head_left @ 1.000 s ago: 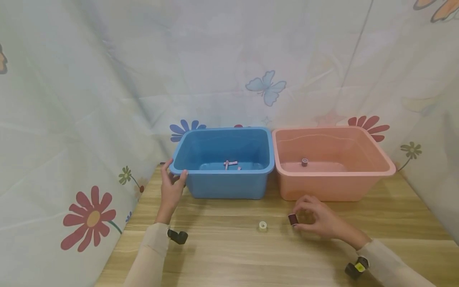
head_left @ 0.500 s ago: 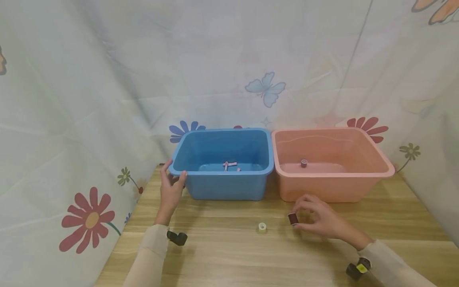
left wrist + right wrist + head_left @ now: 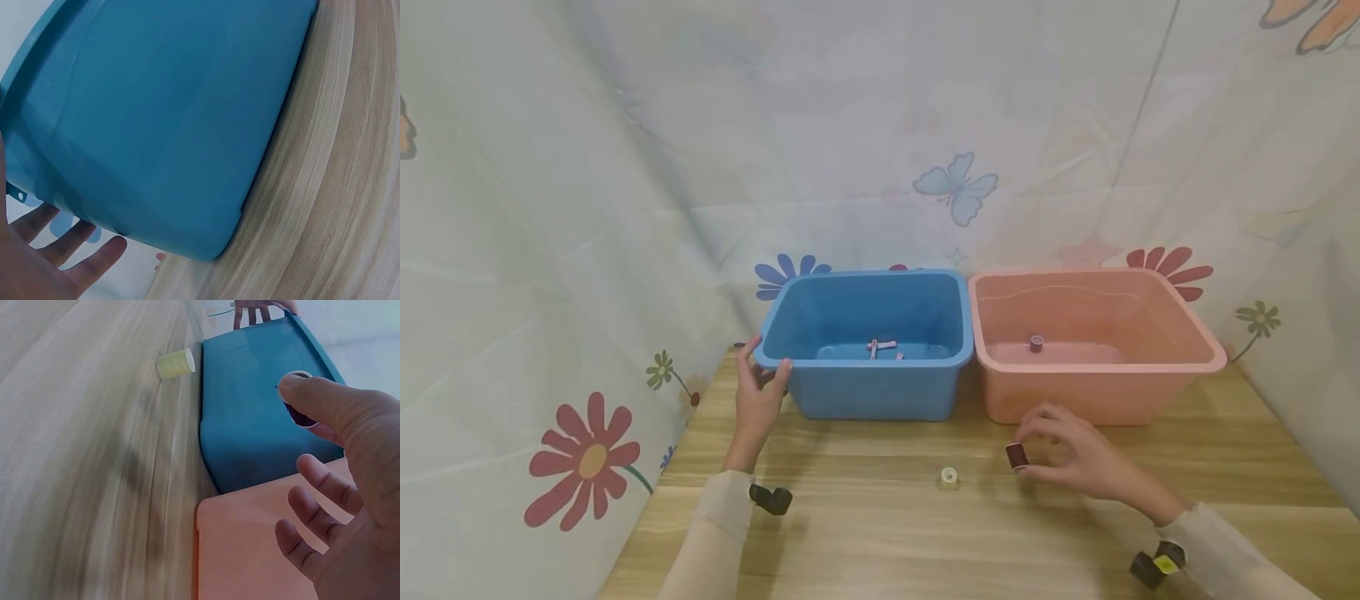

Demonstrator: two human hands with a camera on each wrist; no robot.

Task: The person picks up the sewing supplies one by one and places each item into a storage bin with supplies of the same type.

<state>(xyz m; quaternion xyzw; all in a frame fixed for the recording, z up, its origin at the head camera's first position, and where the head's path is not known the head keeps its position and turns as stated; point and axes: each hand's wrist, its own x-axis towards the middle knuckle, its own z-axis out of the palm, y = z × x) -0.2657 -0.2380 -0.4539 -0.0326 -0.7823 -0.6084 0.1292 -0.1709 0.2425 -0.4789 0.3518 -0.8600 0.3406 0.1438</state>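
My right hand (image 3: 1078,457) pinches a dark maroon thread spool (image 3: 1017,456) between thumb and index finger, in front of the pink bin (image 3: 1097,392). In the right wrist view the thumb presses on one end of the spool (image 3: 304,419), and the other fingers curl loosely. My left hand (image 3: 758,408) holds the near left corner of the blue bin (image 3: 872,396), with its thumb at the front and fingers along the side. A pale yellow thread spool (image 3: 949,477) stands on the table between the hands.
Both bins stand side by side at the back of the wooden table (image 3: 880,533). Slim pink clip-like pieces (image 3: 880,345) lie inside the blue bin. Another dark spool (image 3: 1037,343) is in the pink bin. A printed curtain (image 3: 850,125) hangs behind.
My right hand has shifted very slightly right with the maroon spool. The left hand keeps its place at the blue bin's corner.
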